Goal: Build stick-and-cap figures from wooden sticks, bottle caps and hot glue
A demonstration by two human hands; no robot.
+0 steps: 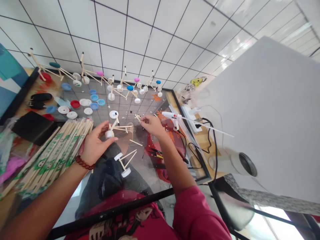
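Note:
My left hand, with a red bead bracelet at the wrist, is closed round the white wheel of a small stick frame. That frame has a dark-tipped stick standing up and thin sticks pointing right. Further right, my right hand pinches at short wooden sticks on the glass table; its fingertips partly hide them. Below the hands lies a stick piece with two white caps. One loose stick rests between the hands and this piece.
Several stick models with cap wheels line the far edge. Blue, red and white caps lie at the left, above bundled wrapped chopsticks. A white glue gun, pliers, a power strip and cables are on the right.

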